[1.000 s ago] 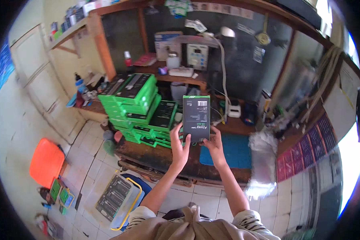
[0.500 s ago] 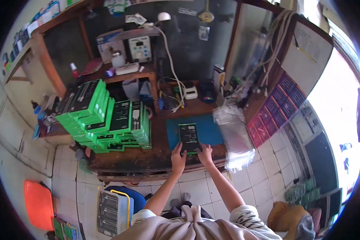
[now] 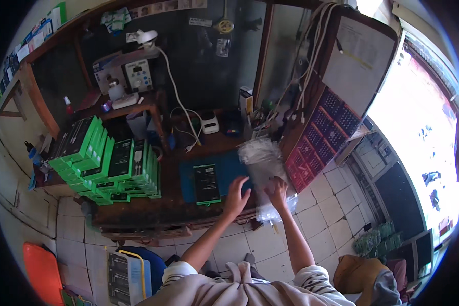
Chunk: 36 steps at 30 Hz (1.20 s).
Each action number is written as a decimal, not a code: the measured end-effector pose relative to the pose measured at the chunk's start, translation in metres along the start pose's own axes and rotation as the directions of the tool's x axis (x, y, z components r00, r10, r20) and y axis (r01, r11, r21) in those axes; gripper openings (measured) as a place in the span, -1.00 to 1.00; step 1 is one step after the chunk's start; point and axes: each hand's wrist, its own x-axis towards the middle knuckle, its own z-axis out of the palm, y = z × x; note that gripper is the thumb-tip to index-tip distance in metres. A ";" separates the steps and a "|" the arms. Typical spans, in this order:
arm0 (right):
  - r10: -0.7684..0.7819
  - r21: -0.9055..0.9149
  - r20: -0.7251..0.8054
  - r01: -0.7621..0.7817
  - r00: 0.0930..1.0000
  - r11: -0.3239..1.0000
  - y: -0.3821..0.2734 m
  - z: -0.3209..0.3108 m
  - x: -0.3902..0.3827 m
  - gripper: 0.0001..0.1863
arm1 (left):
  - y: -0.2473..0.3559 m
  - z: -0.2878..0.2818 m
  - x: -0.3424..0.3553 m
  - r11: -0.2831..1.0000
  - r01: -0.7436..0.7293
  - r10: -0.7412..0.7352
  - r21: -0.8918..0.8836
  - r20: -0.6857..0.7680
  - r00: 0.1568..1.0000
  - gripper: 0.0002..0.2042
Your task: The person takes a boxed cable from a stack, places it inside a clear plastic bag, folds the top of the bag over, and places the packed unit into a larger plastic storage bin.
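A black box with green edges lies flat on a blue mat on the wooden desk. A pile of clear plastic bags lies to the right of the mat. My left hand is over the mat between the box and the bags, open with nothing in it. My right hand is on or just above the bags, its fingers bent and apart. Several similar boxes stand stacked at the left of the desk.
A small white device and cables sit at the back. A board with a purple-red poster borders the right. An orange chair, a bin with a yellow handle and a blue seat are below at left.
My hands set the box down on the blue mat, let go of it and moved rightward toward the plastic bags. The view has turned, with the doorway now more visible.
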 end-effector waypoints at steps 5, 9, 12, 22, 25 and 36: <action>-0.066 0.046 0.215 0.058 0.974 0.997 0.023 -0.006 -0.007 -0.25 | -0.030 0.073 -0.002 0.999 -0.026 0.023 0.027 0.105 0.994 -0.52; -0.034 -0.019 0.132 0.037 0.991 0.999 0.031 -0.006 -0.014 -0.48 | -0.039 0.095 -0.001 0.976 -0.106 0.066 0.191 0.206 0.976 -0.55; -0.051 -0.005 0.167 0.053 0.985 0.999 0.035 -0.007 -0.008 -0.45 | -0.032 0.097 -0.002 0.958 -0.094 0.053 0.270 0.157 0.986 -0.57; -0.184 0.072 0.075 0.178 0.980 0.981 0.012 -0.038 0.047 -0.78 | -0.026 0.093 0.031 0.956 0.079 -0.087 0.282 0.016 0.996 -0.88; -0.187 0.192 0.011 0.182 0.982 0.965 0.006 -0.051 0.065 -0.69 | -0.002 0.077 0.060 0.973 -0.001 0.022 0.230 -0.091 0.996 -0.88; 0.115 0.800 0.587 -0.596 0.802 0.073 -0.042 -0.019 0.065 -0.59 | 0.040 -0.045 0.072 0.975 0.099 0.019 0.197 -0.524 0.852 -0.88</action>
